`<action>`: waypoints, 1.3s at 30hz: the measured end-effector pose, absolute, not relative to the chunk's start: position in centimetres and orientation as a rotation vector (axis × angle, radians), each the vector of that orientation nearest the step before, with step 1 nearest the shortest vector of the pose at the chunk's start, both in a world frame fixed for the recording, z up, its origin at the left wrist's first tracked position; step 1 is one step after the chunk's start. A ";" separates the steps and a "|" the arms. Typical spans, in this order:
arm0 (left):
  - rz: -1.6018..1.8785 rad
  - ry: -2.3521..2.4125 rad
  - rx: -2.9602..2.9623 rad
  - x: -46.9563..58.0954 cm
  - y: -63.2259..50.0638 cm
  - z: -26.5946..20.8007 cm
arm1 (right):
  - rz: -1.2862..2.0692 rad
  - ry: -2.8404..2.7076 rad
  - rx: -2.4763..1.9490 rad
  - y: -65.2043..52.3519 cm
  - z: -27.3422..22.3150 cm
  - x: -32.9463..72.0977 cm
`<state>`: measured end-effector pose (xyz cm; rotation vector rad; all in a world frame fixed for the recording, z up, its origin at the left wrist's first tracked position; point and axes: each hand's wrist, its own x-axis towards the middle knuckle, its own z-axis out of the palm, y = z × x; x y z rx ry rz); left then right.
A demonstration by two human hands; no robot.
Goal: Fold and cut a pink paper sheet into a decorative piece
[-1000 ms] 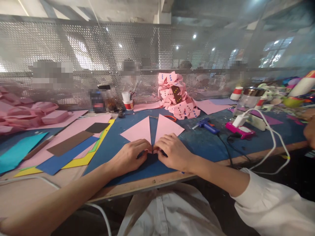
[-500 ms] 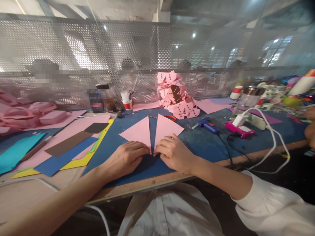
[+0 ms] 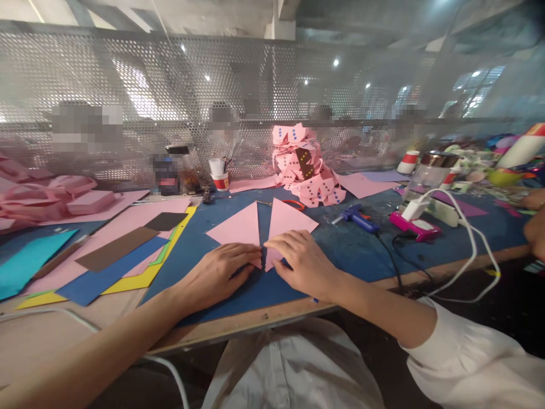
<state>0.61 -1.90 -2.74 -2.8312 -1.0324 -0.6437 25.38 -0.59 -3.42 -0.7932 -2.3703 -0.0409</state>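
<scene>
Loosely curled, the grip of the left hand (image 3: 219, 268) is laid palm down over the near end of the left pink sheet (image 3: 238, 224); whether the paper is pinched or only pressed cannot be told. On the right hand (image 3: 304, 262), the thumb is parted from the fingers, which are rested on the right pink sheet (image 3: 290, 218) without being closed on it. As far as can be judged, the work is at an early stage: two pieces are laid flat, with a narrow gap left between them, while no fold, join or printed dot is seen on either. Whatever shaping is left cannot be read from the pieces alone. Both sheets are placed near the middle of the blue-topped desk (image 3: 349, 253), close to its near edge. They are plain, pale pink and smooth, broad at the far side and narrowed towards the near tips, which look slightly ragged. Beyond them, a dotted pink stack (image 3: 304, 165) is stood upright; to the right, a blue glue gun (image 3: 360, 218) is set down, untouched.
</scene>
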 end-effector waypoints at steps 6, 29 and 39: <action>-0.612 -1.108 -2.813 0.5 -1.6 -2.9 | -0.023 -2.412 -0.857 -0.5 -3.6 25.3; -0.739 -1.277 -2.700 0.5 -1.1 -3.0 | 0.005 -2.329 -0.869 0.3 -4.2 25.2; -0.754 -1.316 -2.688 0.3 -1.1 -3.5 | -0.055 -2.306 -0.803 0.1 -4.3 25.1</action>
